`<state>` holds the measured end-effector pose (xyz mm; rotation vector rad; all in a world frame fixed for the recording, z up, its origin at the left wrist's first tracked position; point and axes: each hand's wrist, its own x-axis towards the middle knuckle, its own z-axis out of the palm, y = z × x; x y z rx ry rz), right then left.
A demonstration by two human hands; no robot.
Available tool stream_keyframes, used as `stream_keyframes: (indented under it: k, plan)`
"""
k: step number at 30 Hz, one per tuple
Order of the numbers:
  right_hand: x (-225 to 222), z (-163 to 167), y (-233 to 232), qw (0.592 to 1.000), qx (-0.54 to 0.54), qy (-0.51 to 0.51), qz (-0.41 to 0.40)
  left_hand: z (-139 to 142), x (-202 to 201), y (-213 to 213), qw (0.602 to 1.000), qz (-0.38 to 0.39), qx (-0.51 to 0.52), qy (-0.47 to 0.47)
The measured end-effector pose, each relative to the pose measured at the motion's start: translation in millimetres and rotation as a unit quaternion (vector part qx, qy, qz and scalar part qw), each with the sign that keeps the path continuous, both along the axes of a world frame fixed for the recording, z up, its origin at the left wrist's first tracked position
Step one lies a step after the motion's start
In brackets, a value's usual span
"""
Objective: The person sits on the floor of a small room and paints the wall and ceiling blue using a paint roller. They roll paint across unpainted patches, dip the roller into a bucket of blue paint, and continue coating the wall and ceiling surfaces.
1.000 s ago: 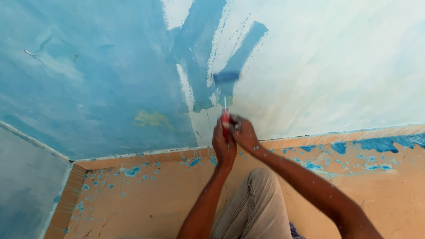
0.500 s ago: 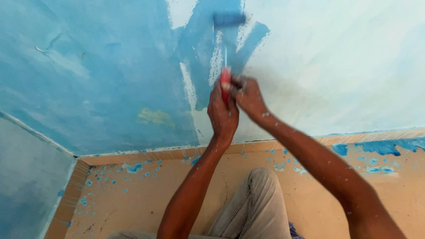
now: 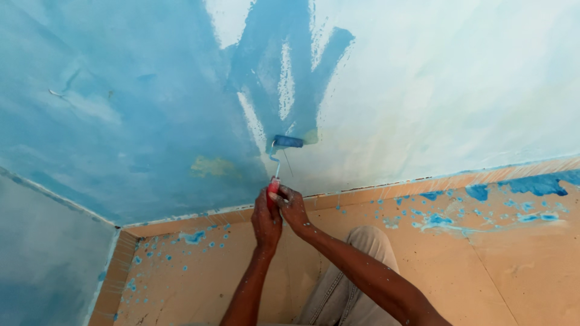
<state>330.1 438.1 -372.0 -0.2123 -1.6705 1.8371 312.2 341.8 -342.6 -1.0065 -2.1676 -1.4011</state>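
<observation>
Since a moment ago the paint roller (image 3: 288,141) has dropped from the stroke's top to low on the wall (image 3: 423,90), thickening the blue band; left hand (image 3: 266,217) and right hand (image 3: 294,208) both clasp its red handle (image 3: 273,187); skirting (image 3: 423,184) lies close below, bare pale wall rightward.

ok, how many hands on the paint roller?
2. Left hand wraps the red handle; right hand grips it from the right side. The paint roller lies against the wall.
</observation>
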Motion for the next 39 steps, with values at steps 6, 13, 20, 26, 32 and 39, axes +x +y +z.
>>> stream_keyframes:
  k: [6, 13, 20, 26, 32, 39]
  plan:
    - [-2.1, 66.0, 26.6, 0.997, -0.056, 0.058, -0.019, 64.1, -24.3, 25.1, 0.996, -0.01, -0.043, 0.081]
    - [28.0, 190.8, 111.9, 0.983, -0.103, 0.147, -0.04, 183.1, -4.7, 108.1, 0.988, -0.049, -0.047, 0.142]
    - [38.6, 183.2, 126.3, 0.987, -0.091, 0.122, -0.043, 180.7, 11.4, 122.1, 0.993, -0.046, -0.056, 0.093]
    - [23.7, 70.8, 87.7, 0.999, -0.016, 0.031, -0.023, 70.4, 10.7, 76.8, 0.999, -0.024, 0.0, 0.03]
    - [46.8, -4.9, 76.4, 0.993, 0.061, -0.103, -0.022, -10.7, 45.1, 65.1, 0.994, -0.05, 0.088, -0.035]
    - [54.4, 45.7, 106.6, 0.985, 0.12, -0.121, -0.033, 16.2, 48.1, 96.1, 0.992, -0.055, 0.105, -0.041]
